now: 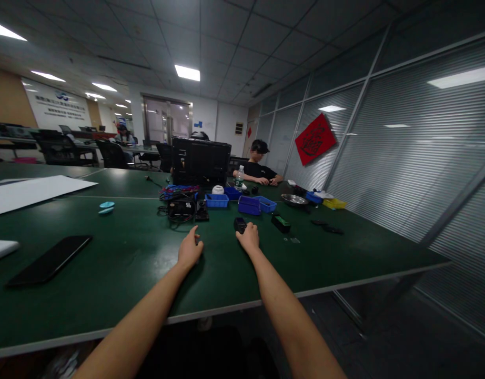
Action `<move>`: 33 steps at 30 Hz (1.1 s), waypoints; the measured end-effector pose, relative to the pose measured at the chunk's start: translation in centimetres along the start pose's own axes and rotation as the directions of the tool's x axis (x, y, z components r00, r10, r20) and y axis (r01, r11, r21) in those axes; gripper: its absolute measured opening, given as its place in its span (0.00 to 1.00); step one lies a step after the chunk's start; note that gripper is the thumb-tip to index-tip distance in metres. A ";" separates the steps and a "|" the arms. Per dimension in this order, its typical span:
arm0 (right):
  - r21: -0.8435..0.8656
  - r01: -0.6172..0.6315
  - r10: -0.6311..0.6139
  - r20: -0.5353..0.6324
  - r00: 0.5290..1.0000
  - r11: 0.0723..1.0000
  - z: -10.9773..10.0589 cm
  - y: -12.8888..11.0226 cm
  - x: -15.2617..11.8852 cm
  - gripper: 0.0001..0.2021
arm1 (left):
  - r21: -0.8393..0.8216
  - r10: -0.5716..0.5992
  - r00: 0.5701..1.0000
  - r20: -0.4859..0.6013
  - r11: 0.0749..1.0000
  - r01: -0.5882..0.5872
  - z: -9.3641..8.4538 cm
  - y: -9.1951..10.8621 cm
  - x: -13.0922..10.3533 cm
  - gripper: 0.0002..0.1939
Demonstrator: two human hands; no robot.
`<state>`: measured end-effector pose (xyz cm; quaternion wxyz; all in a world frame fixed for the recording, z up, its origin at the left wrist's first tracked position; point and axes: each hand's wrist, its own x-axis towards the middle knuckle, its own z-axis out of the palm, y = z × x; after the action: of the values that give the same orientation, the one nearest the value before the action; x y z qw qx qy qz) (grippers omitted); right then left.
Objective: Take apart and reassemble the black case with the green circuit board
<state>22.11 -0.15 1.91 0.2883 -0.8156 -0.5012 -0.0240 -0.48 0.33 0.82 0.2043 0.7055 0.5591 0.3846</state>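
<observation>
My right hand [249, 237] is closed on the near right side of a small black boxy device with a dark screen [239, 223], which sits on the green table [143, 263]. Its exact kind is too small to make out. To the left, my left hand [190, 248] rests low over the tabletop, index finger stretched forward and thumb apart, with nothing in it. Beyond that hand stands a black power-supply-like box [181, 208] with cables about it. A black box with a green top [281, 222] lies to the right of my right hand.
Blue bins [216, 200], a baseball [218, 190], a water bottle [240, 177] and a monitor [201, 160] stand farther back. A metal bowl [294, 199] and yellow tray [334, 203] are at right, a black tablet-like slab [49, 260] at left. Another person [262, 168] sits across the table.
</observation>
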 end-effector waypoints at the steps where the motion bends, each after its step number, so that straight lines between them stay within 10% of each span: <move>1: 0.005 -0.004 0.004 0.000 1.000 1.000 0.0 0.1 0.1 0.25 | 0.001 0.001 1.000 -0.004 1.000 -0.001 0.0 0.0 0.0 0.31; 19: 0.086 -0.036 0.034 0.020 0.999 0.996 -0.4 0.6 0.4 0.23 | 0.006 0.020 1.000 -0.010 1.000 -0.020 0.3 -0.3 0.1 0.30; 26: 0.299 -0.029 0.109 -0.255 0.961 0.954 -2.0 0.6 0.5 0.23 | 0.007 0.018 1.000 -0.003 1.000 -0.018 0.2 -0.3 0.1 0.30; 29: 0.503 0.042 0.123 -0.290 0.949 0.863 -2.4 0.4 0.6 0.23 | 0.003 0.007 1.000 0.005 1.000 -0.007 0.1 -0.1 0.0 0.30; 33: 0.853 -0.095 0.027 0.095 0.995 0.514 -1.6 -0.8 0.4 0.19 | -0.002 0.000 1.000 0.013 1.000 0.000 0.0 0.0 0.0 0.30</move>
<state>22.04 -0.37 3.67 0.6352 -0.5856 -0.4288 0.2641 -0.44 0.32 0.85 0.2086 0.7079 0.5574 0.3805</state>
